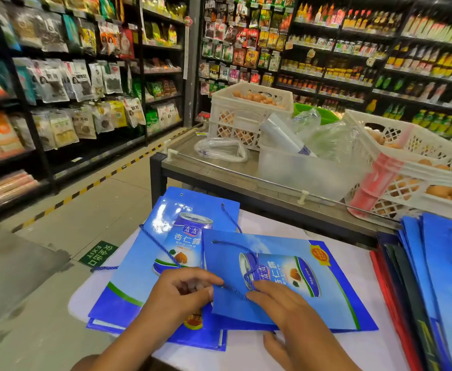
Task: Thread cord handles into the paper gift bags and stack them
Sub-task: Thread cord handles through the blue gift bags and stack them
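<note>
Already two flat blue gift bags lie on the white tabletop (340, 253). The lower bag (149, 261) carries a threaded cord, and the upper bag (278, 266), lying across it, has a blue cord (249, 266) looped from its top hole down to its near edge. The left hand (182, 293), fingers curled, pinches that edge by the cord end; the right hand (278, 301) lies flat with straight fingers pressing on the cord and bag. I judge this handle nearly seated. A leaning pile of bags (439, 277) waits at the right; whether those have cords I cannot tell.
</note>
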Demonstrator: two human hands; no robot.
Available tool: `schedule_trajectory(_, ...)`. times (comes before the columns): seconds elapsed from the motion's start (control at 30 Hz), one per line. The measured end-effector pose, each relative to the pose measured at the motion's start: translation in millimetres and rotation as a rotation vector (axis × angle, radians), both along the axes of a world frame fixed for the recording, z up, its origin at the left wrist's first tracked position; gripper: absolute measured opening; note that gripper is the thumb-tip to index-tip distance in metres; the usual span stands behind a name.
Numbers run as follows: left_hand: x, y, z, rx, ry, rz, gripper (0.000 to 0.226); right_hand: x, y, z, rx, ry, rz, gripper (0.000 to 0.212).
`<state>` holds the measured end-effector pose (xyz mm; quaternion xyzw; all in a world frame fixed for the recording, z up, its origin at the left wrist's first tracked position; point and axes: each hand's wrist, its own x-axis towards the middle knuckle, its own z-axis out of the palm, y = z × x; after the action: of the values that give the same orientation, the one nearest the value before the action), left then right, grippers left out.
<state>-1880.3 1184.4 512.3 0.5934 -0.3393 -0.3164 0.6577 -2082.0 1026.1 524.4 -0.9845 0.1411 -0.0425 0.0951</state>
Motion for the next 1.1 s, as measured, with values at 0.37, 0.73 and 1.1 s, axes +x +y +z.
schedule_trajectory(0.37, -2, 5, -8, -0.083, -0.094, 0.232, 0.046, 2, 6, 43, -0.309, -0.364, -0.162, 0.049)
schedule_trajectory(0.73, 1, -1, -19, 0.025, -0.293, 0.375, 0.014, 10, -15, 146, -0.336, -0.665, -0.087, 0.028)
schedule_trajectory(1.1, -7, 5, -11, 0.093, -0.345, 0.102, 0.034, 90, -88, 142, -0.314, -0.328, -0.11, 0.035)
